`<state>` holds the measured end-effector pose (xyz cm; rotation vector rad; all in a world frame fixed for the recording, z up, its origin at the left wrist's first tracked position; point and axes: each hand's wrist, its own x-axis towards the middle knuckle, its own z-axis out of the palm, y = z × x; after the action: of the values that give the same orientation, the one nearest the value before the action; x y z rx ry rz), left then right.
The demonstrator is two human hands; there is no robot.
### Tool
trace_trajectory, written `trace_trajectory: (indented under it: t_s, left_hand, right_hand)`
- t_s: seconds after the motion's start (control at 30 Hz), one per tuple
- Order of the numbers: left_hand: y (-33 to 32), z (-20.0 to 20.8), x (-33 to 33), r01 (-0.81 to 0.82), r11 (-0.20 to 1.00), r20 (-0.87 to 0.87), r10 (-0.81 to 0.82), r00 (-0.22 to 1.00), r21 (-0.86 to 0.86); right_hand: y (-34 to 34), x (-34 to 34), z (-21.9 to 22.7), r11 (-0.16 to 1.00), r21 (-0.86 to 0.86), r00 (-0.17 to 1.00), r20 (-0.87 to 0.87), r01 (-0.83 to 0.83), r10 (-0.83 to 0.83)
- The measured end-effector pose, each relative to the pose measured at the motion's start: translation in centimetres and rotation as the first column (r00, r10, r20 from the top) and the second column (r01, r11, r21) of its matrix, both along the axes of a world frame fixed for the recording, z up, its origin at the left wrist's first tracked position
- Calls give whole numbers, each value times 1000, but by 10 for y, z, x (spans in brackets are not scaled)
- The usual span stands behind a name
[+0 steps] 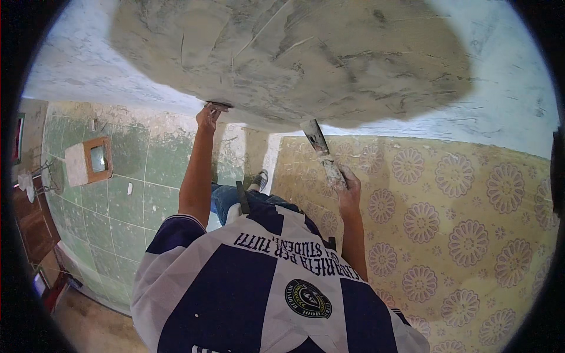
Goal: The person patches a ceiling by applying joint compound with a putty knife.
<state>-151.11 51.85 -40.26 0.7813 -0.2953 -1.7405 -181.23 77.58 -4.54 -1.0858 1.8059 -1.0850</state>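
Observation:
My left hand (208,117) is raised against the plastered wall (282,59), fingers closed around a thin, flat, dark-edged piece (220,105). That piece touches or nearly touches the wall; its full shape is hidden. In my right hand (349,187) is a putty knife (318,141), gripped by its plaster-smeared handle. Its broad blade points up toward the wall's lower part, and dark and pale smears cover it. A large grey-brown patch with streaks and trowel marks spreads over the wall above both hands, bordered by whiter areas.
Green tiles (126,200), spotted with pale splashes, lie to the left. A box-like object with a wooden frame (97,159) stands on them. On the right spreads a yellowish surface with a floral pattern (453,235). One sandalled foot (259,180) shows below my body.

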Motion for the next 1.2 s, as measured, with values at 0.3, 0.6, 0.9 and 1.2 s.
trace_trajectory:
  t_s: [0.3,0.6,0.9,1.2]
  left_hand:
    - [2,-50,12,-6,984,-121,-16,993,-179]
    - [15,-58,29,-97,936,-195,31,980,-338]
    - [78,0,49,-95,994,-181,102,978,46]
    - [81,-31,53,21,945,9,-25,1000,326]
  right_hand:
    - [0,-10,-8,999,28,997,72,32,-34]
    - [6,-14,-7,998,60,1000,1,-14,14]
    - [8,-12,-2,998,48,999,20,-35,34]
    - [12,-1,4,996,66,998,19,62,-63]
